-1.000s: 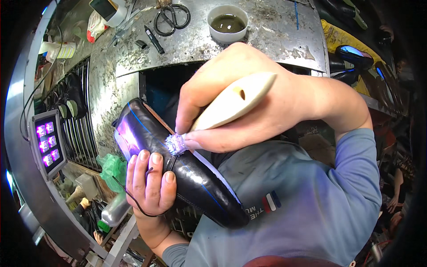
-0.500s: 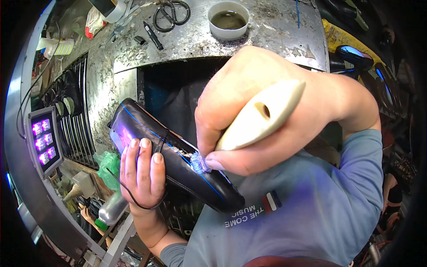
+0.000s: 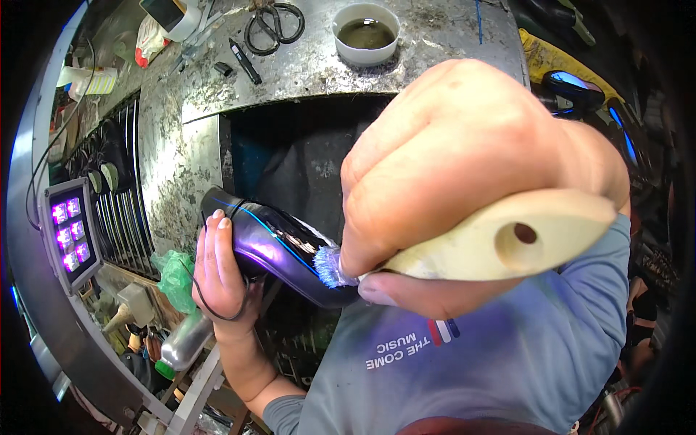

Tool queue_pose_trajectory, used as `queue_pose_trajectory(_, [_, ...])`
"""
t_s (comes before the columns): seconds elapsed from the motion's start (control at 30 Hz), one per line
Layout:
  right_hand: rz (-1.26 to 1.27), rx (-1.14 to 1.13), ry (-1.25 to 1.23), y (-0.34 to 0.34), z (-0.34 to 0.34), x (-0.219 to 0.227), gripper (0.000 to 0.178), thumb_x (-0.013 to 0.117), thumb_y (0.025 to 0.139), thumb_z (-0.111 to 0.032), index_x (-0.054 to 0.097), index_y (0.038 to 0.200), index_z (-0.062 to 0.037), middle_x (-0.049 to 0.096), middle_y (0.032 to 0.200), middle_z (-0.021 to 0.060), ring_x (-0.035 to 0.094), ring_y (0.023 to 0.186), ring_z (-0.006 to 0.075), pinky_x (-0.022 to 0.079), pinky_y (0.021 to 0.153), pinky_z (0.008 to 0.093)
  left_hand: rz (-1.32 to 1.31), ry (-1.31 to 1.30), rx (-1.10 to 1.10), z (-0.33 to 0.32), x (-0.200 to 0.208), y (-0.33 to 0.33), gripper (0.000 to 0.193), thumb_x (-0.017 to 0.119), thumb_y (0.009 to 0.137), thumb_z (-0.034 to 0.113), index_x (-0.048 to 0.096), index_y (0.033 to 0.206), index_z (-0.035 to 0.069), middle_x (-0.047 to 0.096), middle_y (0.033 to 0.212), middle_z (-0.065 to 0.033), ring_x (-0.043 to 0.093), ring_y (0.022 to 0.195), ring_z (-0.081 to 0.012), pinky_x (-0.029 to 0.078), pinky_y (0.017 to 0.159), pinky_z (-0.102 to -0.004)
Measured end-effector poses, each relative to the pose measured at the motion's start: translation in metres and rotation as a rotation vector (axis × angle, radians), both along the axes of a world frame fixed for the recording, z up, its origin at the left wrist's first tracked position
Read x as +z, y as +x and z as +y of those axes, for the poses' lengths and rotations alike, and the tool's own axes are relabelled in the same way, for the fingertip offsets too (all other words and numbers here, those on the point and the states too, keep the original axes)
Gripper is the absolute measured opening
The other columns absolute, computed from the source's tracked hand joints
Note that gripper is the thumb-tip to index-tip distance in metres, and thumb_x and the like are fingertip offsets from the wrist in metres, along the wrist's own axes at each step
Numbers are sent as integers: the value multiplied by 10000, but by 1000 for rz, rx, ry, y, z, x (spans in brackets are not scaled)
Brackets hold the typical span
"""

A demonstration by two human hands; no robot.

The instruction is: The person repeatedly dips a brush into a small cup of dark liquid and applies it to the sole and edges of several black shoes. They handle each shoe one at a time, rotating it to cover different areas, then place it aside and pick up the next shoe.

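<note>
My left hand [image 3: 221,275] grips a black leather shoe upper [image 3: 264,250] by its left end, fingers laid over the leather. A bright blue line runs along its side, beside a wet, glossy strip. In my right hand [image 3: 453,156] is a brush [image 3: 471,243] with a pale wooden handle that has a hole near its end. Its bluish bristles [image 3: 328,267] press on the shoe upper close to the blue line. Near my left wrist hangs a loop of thin dark cord [image 3: 230,317]. My right hand and the brush hide part of the shoe upper's right end.
On the worn metal bench [image 3: 290,80] stand a white bowl [image 3: 366,54] of dark liquid, black scissors [image 3: 274,30] and a marker [image 3: 245,61]. A lamp [image 3: 70,230] glows purple at left, near a green plastic bag [image 3: 174,279] and a clear bottle [image 3: 185,341]. Several shoes lie at far right.
The shoe upper has turned in my left hand, its side now tipped toward the camera. My right hand has swung the brush handle rightward and lower, with bristles still on the leather.
</note>
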State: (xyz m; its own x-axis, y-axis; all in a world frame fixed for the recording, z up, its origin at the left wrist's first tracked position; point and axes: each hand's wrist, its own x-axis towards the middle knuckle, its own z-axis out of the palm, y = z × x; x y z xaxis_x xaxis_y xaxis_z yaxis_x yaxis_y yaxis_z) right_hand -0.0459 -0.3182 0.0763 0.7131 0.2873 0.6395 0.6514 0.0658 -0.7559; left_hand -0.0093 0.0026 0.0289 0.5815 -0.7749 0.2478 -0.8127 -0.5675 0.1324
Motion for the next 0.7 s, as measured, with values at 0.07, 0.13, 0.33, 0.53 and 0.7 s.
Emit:
queue_pose_trajectory(0.07, [-12, 9, -14, 2, -1, -2, 72, 734, 741, -26, 689, 799, -22, 647, 679, 92, 643, 578, 267, 518, 500, 342, 62, -3, 89, 1, -1, -6, 621, 786, 822, 268, 547, 1286, -69, 641, 1238, -253, 645, 1113, -425, 524, 963, -464])
queue_pose_trajectory(0.13, [-26, -23, -44, -3, -5, 2, 73, 734, 739, -30, 687, 795, -22, 646, 679, 92, 643, 581, 269, 519, 503, 343, 88, -17, 107, 5, -9, -3, 769, 879, 716, 281, 534, 1311, -63, 652, 1221, -238, 661, 1076, -405, 541, 929, -440])
queue_pose_trajectory(0.33, [-77, -87, -120, -10, -10, 8, 77, 736, 733, -43, 681, 783, -24, 643, 681, 95, 643, 589, 273, 522, 513, 348, 335, -299, 183, -13, -14, -9, 736, 903, 673, 185, 557, 1282, -43, 691, 1114, -183, 694, 955, -325, 549, 859, -387])
queue_pose_trajectory(0.53, [-169, -140, -183, -2, -11, 12, 83, 737, 726, -56, 675, 772, -25, 639, 683, 97, 642, 598, 278, 525, 523, 353, 612, -312, 217, -29, 5, -17, 644, 932, 629, 130, 638, 1193, 24, 709, 1071, -105, 694, 922, -234, 539, 846, -343])
queue_pose_trajectory(0.7, [-280, -145, -181, 21, 0, 5, 90, 739, 721, -67, 669, 762, -26, 637, 685, 99, 642, 606, 281, 528, 531, 357, 859, -397, 345, -17, 2, -28, 708, 969, 602, 167, 617, 1191, -4, 715, 1073, -89, 677, 964, -166, 539, 889, -335])
